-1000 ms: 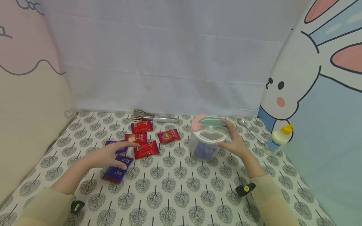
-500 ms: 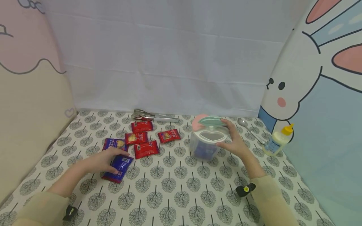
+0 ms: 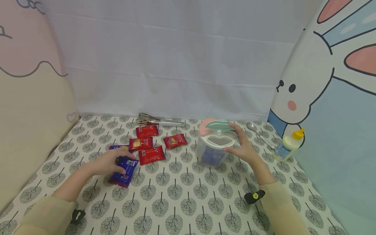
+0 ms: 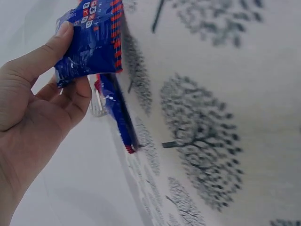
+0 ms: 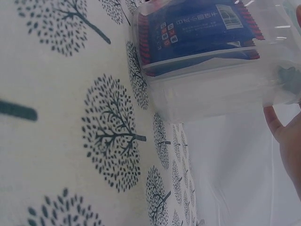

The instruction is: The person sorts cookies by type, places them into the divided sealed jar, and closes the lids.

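On the near left of the desk (image 3: 158, 189), covered in tree-printed white cloth, the left hand (image 3: 110, 162) pinches a shiny blue plastic packet with red-striped ends (image 3: 122, 178), thumb on its face and fingers behind, probably because so flat a thing lifts most easily by its edge. To the right, the right hand (image 3: 243, 145) spans the lid of a clear plastic container with a pink top and raised green flap (image 3: 201, 151), its fingers spread wide around the rim, seemingly to steady it and keep the mouth uncovered.

Counted, three blue packets show: one held, one flat behind the left hand (image 3: 116, 147), one seen through the container's wall. Four red packets (image 3: 151, 155) lie grouped beyond, with one pair of metal tongs (image 3: 170, 123), one silver spoon (image 3: 251, 127) and one yellow-capped bottle (image 3: 284, 151).
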